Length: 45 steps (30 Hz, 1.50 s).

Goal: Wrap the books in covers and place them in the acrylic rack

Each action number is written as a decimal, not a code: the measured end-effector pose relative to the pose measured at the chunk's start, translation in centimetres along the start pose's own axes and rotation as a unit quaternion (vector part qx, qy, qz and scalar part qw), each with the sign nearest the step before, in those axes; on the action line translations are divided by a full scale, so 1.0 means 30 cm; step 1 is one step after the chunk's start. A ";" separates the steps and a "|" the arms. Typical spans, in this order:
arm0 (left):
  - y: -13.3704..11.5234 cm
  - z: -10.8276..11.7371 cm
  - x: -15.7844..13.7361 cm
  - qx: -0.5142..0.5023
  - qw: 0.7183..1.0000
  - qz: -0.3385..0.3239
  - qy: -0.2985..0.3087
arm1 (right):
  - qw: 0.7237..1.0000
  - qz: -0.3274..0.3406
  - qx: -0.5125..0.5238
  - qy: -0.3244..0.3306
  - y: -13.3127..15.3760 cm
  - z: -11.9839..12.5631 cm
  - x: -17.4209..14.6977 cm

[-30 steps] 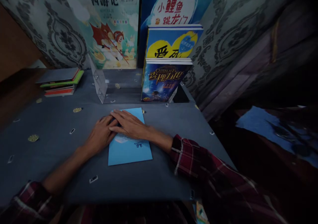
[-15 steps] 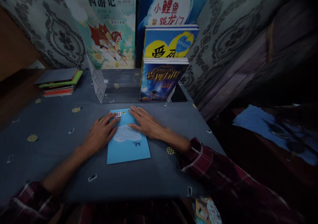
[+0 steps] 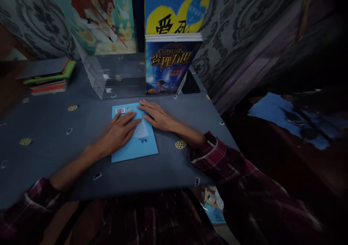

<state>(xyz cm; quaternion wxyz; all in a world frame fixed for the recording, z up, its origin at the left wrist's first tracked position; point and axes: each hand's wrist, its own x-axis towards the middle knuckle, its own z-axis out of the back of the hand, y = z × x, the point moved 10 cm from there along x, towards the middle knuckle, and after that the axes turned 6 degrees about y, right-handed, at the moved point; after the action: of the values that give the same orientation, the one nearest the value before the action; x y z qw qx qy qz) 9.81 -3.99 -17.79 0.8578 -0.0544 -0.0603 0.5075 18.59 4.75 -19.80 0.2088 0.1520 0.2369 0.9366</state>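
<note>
A thin light-blue book (image 3: 136, 150) lies on the table in front of me, its printed back cover and barcode facing up. My left hand (image 3: 119, 132) rests flat across the book's left and middle part, fingers stretched toward the upper right. At the book's upper right edge lies my right hand (image 3: 157, 116), open, with its fingertips on the cover. Part of the cover's text is hidden under the left hand. Neither hand is gripping the book.
Behind the book stands a clear acrylic book rack (image 3: 92, 71) with a dark-blue book (image 3: 168, 67), a yellow-and-blue book (image 3: 176, 9) and a large picture book (image 3: 108, 24). Several books are stacked (image 3: 49, 78) at the left. A dark flat object (image 3: 190, 83) lies beside the rack.
My left hand has slid to the right over the book's cover. The right hand stays near the upper right edge. The camera view has tilted downward.
</note>
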 end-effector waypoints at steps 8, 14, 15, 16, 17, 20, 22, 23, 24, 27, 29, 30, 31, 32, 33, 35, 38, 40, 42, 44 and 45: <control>-0.175 -0.048 -0.049 -0.029 0.994 -0.098 0.036 | 1.000 -0.004 -0.014 0.005 0.001 -0.008 0.006; -0.232 -0.070 -0.083 -0.038 0.986 -0.136 0.091 | 1.000 -0.015 -0.017 0.016 0.006 -0.008 0.004; -0.231 -0.070 -0.082 -0.036 0.985 -0.137 0.101 | 1.000 -0.017 -0.018 0.016 0.005 -0.008 0.005; -0.227 -0.069 -0.080 -0.034 0.984 -0.139 0.110 | 1.000 -0.018 -0.019 0.017 0.005 -0.009 0.005; -0.221 -0.067 -0.077 -0.034 0.982 -0.144 0.117 | 0.999 -0.019 -0.022 0.017 0.006 -0.010 0.004; -0.174 -0.049 -0.063 -0.034 0.982 -0.147 0.110 | 0.999 -0.021 -0.035 0.011 0.019 -0.006 -0.005; -0.117 -0.031 -0.054 -0.029 0.989 -0.115 0.084 | 0.998 -0.038 -0.051 -0.010 0.035 0.009 -0.023; -0.085 -0.023 -0.053 -0.024 0.993 -0.090 0.067 | 0.996 -0.053 -0.062 -0.025 0.042 0.020 -0.036; -0.056 -0.017 -0.055 -0.018 0.997 -0.061 0.052 | 0.994 -0.072 -0.072 -0.042 0.050 0.032 -0.051; -0.001 -0.011 -0.076 0.002 1.000 0.018 0.007 | 0.991 -0.088 -0.077 -0.058 0.098 0.042 -0.088; 0.000 -0.013 -0.093 0.021 0.998 0.049 -0.016 | 0.994 -0.076 -0.061 -0.059 0.132 0.042 -0.096; -0.006 -0.013 -0.100 0.033 0.997 0.059 -0.026 | 0.994 -0.073 -0.049 -0.062 0.140 0.045 -0.096; -0.014 -0.010 -0.106 0.048 0.996 0.067 -0.036 | 0.994 -0.075 -0.034 -0.068 0.140 0.052 -0.092; -0.024 -0.005 -0.111 0.065 0.994 0.073 -0.044 | 0.994 -0.081 -0.018 -0.073 0.134 0.059 -0.084; -0.034 0.002 -0.116 0.084 0.992 0.078 -0.051 | 0.993 -0.087 0.000 -0.075 0.124 0.066 -0.071; -0.058 0.015 -0.124 0.120 0.988 0.081 -0.052 | 0.993 -0.094 0.030 -0.069 0.099 0.075 -0.032; -0.107 0.029 -0.133 0.154 0.985 0.064 -0.037 | 0.995 -0.076 0.051 -0.042 0.079 0.077 0.057; -0.149 0.037 -0.136 0.165 0.985 0.041 -0.032 | 0.997 -0.044 0.057 -0.009 0.083 0.063 0.125; -0.188 0.038 -0.135 0.169 0.985 0.021 -0.027 | 0.998 -0.017 0.059 0.030 0.095 0.036 0.179; -0.213 0.032 -0.131 0.173 0.985 0.007 -0.018 | 0.997 -0.002 0.057 0.060 0.119 0.003 0.199; -0.220 0.030 -0.129 0.176 0.984 0.004 -0.016 | 0.996 0.000 0.052 0.069 0.136 -0.014 0.193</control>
<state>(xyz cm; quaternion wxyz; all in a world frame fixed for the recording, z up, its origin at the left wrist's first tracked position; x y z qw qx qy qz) 13.51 -10.51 -16.08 0.8507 0.1053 0.0167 0.5147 12.10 4.00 -17.00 0.1838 0.0973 0.2989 0.9314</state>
